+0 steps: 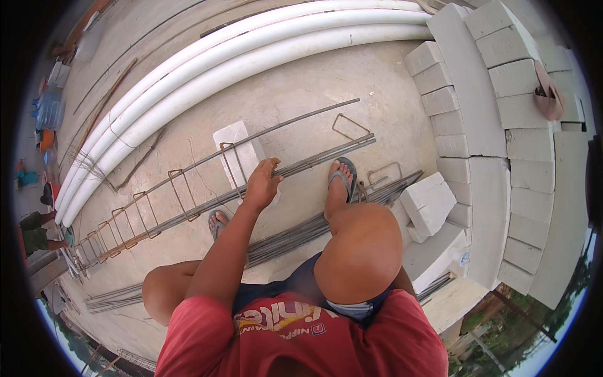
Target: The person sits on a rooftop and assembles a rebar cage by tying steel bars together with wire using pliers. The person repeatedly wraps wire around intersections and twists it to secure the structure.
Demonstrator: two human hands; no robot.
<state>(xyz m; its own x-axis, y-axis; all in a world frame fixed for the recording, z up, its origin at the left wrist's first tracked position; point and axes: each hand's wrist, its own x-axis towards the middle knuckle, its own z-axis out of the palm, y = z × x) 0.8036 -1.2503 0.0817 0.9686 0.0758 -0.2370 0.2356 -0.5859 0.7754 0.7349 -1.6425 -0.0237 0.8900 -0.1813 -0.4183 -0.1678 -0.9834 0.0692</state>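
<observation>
My left hand [262,183] is closed at the lower pair of long steel rebars [326,154], with thumb and fingertips at either side of them. These bars and an upper rebar [295,118] carry several bent steel stirrups [180,193], spaced out toward the left. One stirrup [233,166] stands just left of my hand. A white block [240,141] lies under the bars there. Beyond my hand, a stirrup [350,127] lies tilted near the bars' right end. My right hand is hidden behind my raised right knee.
White pipes [251,60] curve along the far side. Stacked pale blocks [483,119] line the right. A bundle of rebars [289,242] lies near my feet, beside a loose white block [428,200]. At the far left, part of another person [39,235] shows near the cage's end.
</observation>
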